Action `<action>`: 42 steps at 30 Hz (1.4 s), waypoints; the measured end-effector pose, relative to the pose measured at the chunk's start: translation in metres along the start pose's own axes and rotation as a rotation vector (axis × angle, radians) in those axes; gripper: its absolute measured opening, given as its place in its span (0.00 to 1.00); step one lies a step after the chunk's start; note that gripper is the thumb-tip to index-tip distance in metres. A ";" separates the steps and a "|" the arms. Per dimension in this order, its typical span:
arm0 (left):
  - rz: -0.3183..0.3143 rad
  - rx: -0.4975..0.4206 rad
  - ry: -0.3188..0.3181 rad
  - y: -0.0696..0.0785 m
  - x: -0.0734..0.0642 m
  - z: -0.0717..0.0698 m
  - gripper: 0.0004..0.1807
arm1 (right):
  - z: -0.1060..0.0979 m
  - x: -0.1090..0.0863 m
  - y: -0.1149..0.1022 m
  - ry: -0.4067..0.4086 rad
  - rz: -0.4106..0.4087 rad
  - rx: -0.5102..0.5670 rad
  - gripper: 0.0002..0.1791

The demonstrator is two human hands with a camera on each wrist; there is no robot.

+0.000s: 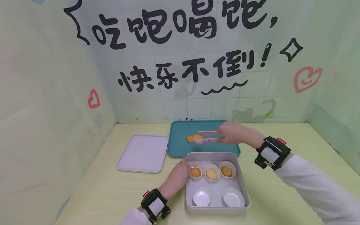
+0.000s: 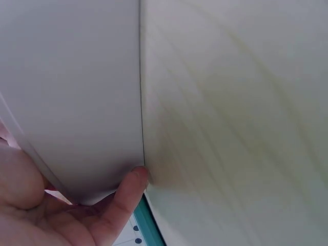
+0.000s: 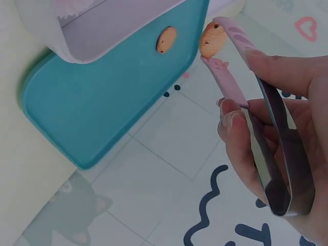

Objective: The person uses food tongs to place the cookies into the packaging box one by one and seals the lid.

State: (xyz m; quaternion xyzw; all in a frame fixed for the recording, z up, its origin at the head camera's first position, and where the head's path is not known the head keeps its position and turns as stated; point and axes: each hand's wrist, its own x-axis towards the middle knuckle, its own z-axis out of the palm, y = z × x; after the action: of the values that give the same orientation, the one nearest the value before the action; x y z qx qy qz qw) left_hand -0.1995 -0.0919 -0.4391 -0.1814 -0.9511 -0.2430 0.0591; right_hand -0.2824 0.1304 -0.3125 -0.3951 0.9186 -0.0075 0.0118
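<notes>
My right hand (image 1: 233,132) grips tongs (image 3: 233,84) with pink tips over the teal tray (image 1: 180,150). Between the tips is a round cookie (image 3: 212,40), raised off the tray in the right wrist view. Another cookie (image 3: 166,39) lies flat on the tray. My left hand (image 1: 177,175) holds the pale square box (image 1: 216,212) at its back left corner, a fingertip (image 2: 136,174) against the outer wall. Inside the box, three white paper cups in the back row hold cookies (image 1: 212,174). Two front paper cups (image 1: 201,198) are empty.
A pale lilac tray (image 1: 143,153) lies left of the teal tray on the light wooden table (image 1: 95,193). The box's back edge overlaps the teal tray's front in view. A printed backdrop (image 1: 174,106) rises behind the table, with side panels left and right.
</notes>
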 end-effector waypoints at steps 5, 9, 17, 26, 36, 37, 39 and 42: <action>0.003 -0.009 0.017 -0.001 0.001 0.001 0.10 | -0.009 -0.030 -0.008 0.077 -0.078 -0.035 0.16; -0.006 -0.010 0.019 -0.001 0.001 0.000 0.10 | -0.005 -0.055 -0.022 0.113 -0.155 -0.043 0.11; 0.021 -0.011 0.044 -0.001 -0.001 -0.002 0.08 | 0.013 -0.085 -0.054 0.037 -0.244 -0.040 0.14; -0.011 -0.030 0.014 -0.001 0.000 0.000 0.11 | 0.031 -0.087 -0.074 -0.027 -0.326 -0.116 0.17; 0.027 -0.027 0.033 -0.003 0.001 0.003 0.09 | 0.036 -0.083 -0.081 -0.049 -0.323 -0.184 0.19; 0.034 -0.021 0.038 -0.003 0.002 0.003 0.09 | 0.035 -0.083 -0.081 -0.040 -0.326 -0.198 0.19; 0.031 -0.020 0.033 -0.003 0.002 0.002 0.09 | 0.033 -0.084 -0.081 -0.026 -0.331 -0.215 0.19; 0.021 -0.035 0.021 -0.003 0.002 0.001 0.10 | 0.031 -0.084 -0.082 -0.025 -0.337 -0.189 0.19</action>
State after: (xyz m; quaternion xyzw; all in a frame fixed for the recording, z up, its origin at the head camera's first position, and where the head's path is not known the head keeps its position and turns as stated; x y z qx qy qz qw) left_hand -0.2022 -0.0931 -0.4404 -0.1896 -0.9441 -0.2608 0.0684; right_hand -0.1649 0.1347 -0.3402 -0.5429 0.8356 0.0820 -0.0155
